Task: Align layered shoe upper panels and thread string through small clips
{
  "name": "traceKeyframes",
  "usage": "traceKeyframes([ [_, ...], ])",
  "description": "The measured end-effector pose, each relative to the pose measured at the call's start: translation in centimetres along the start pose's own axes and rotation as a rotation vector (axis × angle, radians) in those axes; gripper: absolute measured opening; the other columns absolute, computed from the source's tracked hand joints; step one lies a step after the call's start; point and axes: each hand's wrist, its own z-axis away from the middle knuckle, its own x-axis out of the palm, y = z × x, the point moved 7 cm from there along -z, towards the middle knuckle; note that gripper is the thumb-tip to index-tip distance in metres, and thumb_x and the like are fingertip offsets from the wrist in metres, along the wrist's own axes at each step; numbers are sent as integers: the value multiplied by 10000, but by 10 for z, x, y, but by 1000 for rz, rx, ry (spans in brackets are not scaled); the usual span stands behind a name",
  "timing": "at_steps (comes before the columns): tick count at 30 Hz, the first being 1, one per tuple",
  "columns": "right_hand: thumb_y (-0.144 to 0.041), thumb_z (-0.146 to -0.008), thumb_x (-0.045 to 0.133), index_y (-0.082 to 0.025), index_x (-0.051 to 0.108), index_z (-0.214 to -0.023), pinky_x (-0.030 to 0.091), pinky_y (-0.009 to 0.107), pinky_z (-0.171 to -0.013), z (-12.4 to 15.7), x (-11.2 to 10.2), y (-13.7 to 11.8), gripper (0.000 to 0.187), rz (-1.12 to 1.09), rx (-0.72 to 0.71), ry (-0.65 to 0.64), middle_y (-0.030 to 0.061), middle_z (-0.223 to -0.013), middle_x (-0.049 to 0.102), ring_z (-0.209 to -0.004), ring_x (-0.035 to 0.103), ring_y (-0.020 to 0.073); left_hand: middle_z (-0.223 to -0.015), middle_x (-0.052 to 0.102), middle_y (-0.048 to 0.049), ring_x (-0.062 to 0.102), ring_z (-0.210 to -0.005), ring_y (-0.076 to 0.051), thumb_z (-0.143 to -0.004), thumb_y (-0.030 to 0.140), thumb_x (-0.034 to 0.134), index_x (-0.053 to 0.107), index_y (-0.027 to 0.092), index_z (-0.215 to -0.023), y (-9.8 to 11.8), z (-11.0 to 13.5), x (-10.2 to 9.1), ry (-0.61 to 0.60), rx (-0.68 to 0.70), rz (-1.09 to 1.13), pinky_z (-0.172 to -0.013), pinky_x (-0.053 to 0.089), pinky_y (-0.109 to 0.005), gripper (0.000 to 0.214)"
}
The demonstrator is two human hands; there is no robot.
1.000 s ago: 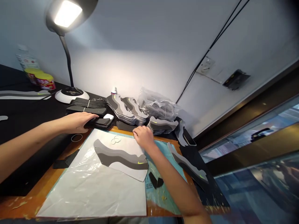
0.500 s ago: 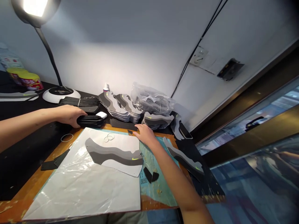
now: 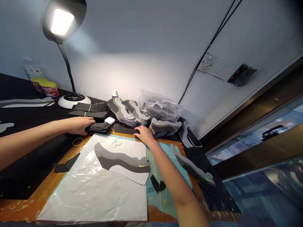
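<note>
right hand [image 3: 145,135] shifts left, and the small dark scrap [image 3: 136,138] is now right by its fingertips

half a second ago that scrap lay clear of the thumb. the black stack [image 3: 98,126] has changed too: it showed mostly edges then, and now its flat faces fan out.

from where i stand, the left hand [image 3: 79,125] is curled around the stack's near-left end, fingers on top and thumb low, only partly closed because the pieces fill its grip. the right hand is loosely bent, fingertips at the end of a black strip [image 3: 124,129]; i can't tell if it has hold of anything.

the stack sits at the back left of the white sheet [image 3: 94,201], in front of the banded bundle [image 3: 88,108] and just beside a small white case [image 3: 109,120]. on the sheet lie one big grey panel [image 3: 121,160] and some thin rings [image 3: 116,143]. behind the right hand are more grey stacks [image 3: 164,126] and a clear plastic bag [image 3: 161,105].
</note>
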Motion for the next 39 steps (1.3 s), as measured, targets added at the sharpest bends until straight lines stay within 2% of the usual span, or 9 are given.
traceKeyframes([
  [5,-278,-879,764,-155,682,-1261,475,320,-990,-14,6,-10,410,-31,108,-8,161,-1251,689,-1170,653,255,-1033,687,-105,675,-891,-245,-706,153,660,660,109,-1018,3,5,7,-62,17,-29,-743,484,-279,315],
  [11,-134,-848,716,-200,695,-1026,496,304,-847,-12,-2,-22,191,-74,128,-15,92,-1071,745,-989,696,227,-970,704,-96,665,-912,-269,-831,250,574,616,152,-977,-1,20,17,71,4,15,-767,472,-317,181],
  [17,-94,-853,654,-223,651,-1081,493,350,-893,-17,-60,-40,262,-124,100,67,79,-1040,743,-1018,684,247,-963,723,-122,692,-930,-317,-846,260,547,609,189,-1028,-2,28,27,207,-7,66,-784,484,-375,205],
  [20,-84,-845,641,-214,639,-1110,525,349,-890,-54,-94,-62,295,-226,71,94,67,-1057,744,-986,697,225,-943,732,-121,693,-907,-323,-814,220,553,619,195,-999,0,25,29,237,18,64,-800,494,-405,198],
  [22,-82,-857,621,-205,636,-1107,564,312,-782,-92,-99,-88,279,-296,54,68,37,-968,756,-830,712,184,-955,732,-127,691,-900,-334,-797,199,539,621,182,-1011,-1,23,32,258,34,79,-796,501,-431,231],
  [28,-60,-877,622,-156,662,-959,587,255,-687,-211,-61,-174,133,-363,27,19,31,-806,741,-691,699,137,-953,707,-122,670,-893,-330,-770,168,545,595,195,-962,-6,22,45,283,55,118,-771,481,-442,200],
  [32,-180,-888,683,-142,682,-1076,572,388,-909,-247,-46,-197,192,-283,37,83,136,-1075,726,-1033,703,255,-952,700,-120,663,-898,-331,-762,168,567,584,209,-954,-5,24,45,240,28,130,-776,473,-440,197],
  [36,-247,-957,606,-168,600,-1334,360,406,-1176,-218,-67,-193,386,-217,-85,230,151,-1421,558,-1380,466,262,-928,695,-117,661,-875,-329,-783,184,554,581,204,-934,-5,24,43,240,38,115,-764,478,-449,155],
  [39,-259,-966,580,-213,671,-1228,378,373,-1134,-147,-86,-175,281,-83,-307,311,92,-1275,639,-1255,533,235,-915,704,-114,671,-867,-323,-822,231,536,583,208,-933,-7,24,44,247,69,82,-755,477,-435,123],
])
